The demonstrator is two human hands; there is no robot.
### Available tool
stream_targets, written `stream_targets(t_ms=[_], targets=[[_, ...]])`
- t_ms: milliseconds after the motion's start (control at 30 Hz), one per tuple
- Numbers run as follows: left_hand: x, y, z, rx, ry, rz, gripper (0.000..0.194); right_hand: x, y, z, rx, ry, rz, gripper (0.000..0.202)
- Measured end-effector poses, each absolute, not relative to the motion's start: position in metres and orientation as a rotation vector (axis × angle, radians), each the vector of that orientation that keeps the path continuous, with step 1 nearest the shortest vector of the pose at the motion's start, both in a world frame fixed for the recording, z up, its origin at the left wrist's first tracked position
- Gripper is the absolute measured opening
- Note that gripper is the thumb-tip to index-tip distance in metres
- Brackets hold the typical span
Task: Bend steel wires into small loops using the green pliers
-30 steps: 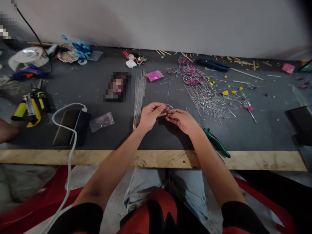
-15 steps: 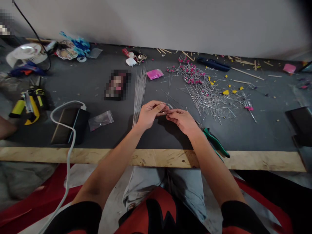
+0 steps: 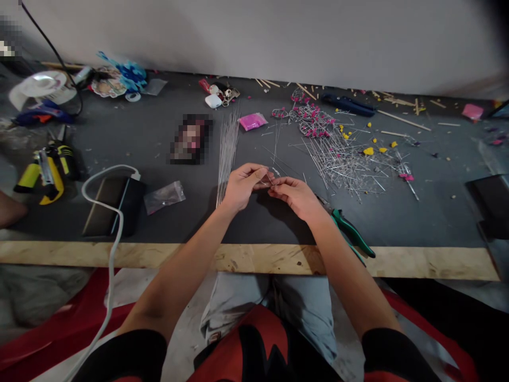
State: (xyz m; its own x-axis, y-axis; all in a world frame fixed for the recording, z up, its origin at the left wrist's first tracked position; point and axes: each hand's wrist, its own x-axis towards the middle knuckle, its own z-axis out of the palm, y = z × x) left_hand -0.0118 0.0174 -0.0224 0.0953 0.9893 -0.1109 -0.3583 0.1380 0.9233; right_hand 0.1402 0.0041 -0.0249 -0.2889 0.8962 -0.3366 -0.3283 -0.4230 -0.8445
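My left hand (image 3: pixel 243 185) pinches a thin silvery wire piece (image 3: pixel 275 172) above the dark tabletop. Its fingertips meet those of my right hand (image 3: pixel 295 195), which is closed on the same wire. A small twisted end of the wire sticks up past the fingertips; the rest is hidden by the fingers. A bundle of straight wires (image 3: pixel 228 154) lies just left of and behind my left hand. Green-handled pliers (image 3: pixel 352 232) rest beside my right wrist, their jaws partly behind it. To the right spreads a heap of cut wires (image 3: pixel 338 159) with pink and yellow bits.
A pink packet (image 3: pixel 253 121) lies behind the hands. On the left are a clear bag (image 3: pixel 164 197), a black power bank (image 3: pixel 113 204) with a white cable, and yellow-black tools (image 3: pixel 51 172). Part of another person's arm (image 3: pixel 11 208) shows at the left edge.
The fingers of both hands have shifted slightly around the wire, and its twisted end has tilted a little. The objects on the tabletop look unmoved.
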Motion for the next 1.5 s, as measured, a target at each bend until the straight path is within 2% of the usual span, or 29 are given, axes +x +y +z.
stream_targets(t_ms=[167, 333, 433, 533, 667, 833, 933, 1000, 1133, 1200, 1333, 1500], targets=[[-0.015, 0.020, -0.020, 0.859, 1.033, 1.230, 0.018, 0.149, 0.006, -0.010, -1.154, -0.937, 1.760, 0.026], [-0.018, 0.021, -0.015, 0.830, 1.014, 1.178, 0.016, 0.197, -0.012, 0.034, -1.319, -1.202, 1.219, 0.021], [-0.017, 0.019, -0.012, 0.841, 1.008, 1.147, 0.016, 0.234, -0.038, 0.048, -1.629, -1.473, 0.887, 0.028], [-0.014, 0.016, -0.009, 0.864, 0.995, 1.105, 0.017, 0.260, -0.065, 0.034, -1.960, -1.750, 0.739, 0.037], [-0.009, 0.007, -0.003, 0.905, 0.961, 1.052, 0.016, 0.272, -0.089, -0.003, -2.017, -2.002, 0.512, 0.045], [-0.002, -0.008, 0.013, 0.932, 0.925, 0.989, 0.015, 0.272, -0.104, -0.013, -1.996, -2.211, 0.263, 0.035], [0.002, -0.019, 0.025, 0.944, 0.927, 0.941, 0.015, 0.271, -0.106, 0.003, -2.011, -2.346, 0.306, 0.024], [0.004, -0.026, 0.033, 0.952, 0.931, 0.919, 0.016, 0.272, -0.108, 0.016, -2.088, -2.306, 0.449, 0.024], [0.006, -0.038, 0.048, 0.942, 0.920, 0.902, 0.017, 0.273, -0.126, 0.038, -2.045, -1.928, 1.231, 0.022], [0.006, -0.042, 0.055, 0.928, 0.912, 0.893, 0.016, 0.270, -0.142, 0.045, -1.901, -1.736, 1.424, 0.024], [0.009, -0.049, 0.062, 0.926, 0.916, 0.862, 0.015, 0.256, -0.170, 0.055, -1.743, -1.477, 1.609, 0.041], [0.019, -0.057, 0.060, 0.947, 0.953, 0.866, 0.014, 0.239, -0.178, 0.068, -1.611, -1.494, 1.707, 0.047]])
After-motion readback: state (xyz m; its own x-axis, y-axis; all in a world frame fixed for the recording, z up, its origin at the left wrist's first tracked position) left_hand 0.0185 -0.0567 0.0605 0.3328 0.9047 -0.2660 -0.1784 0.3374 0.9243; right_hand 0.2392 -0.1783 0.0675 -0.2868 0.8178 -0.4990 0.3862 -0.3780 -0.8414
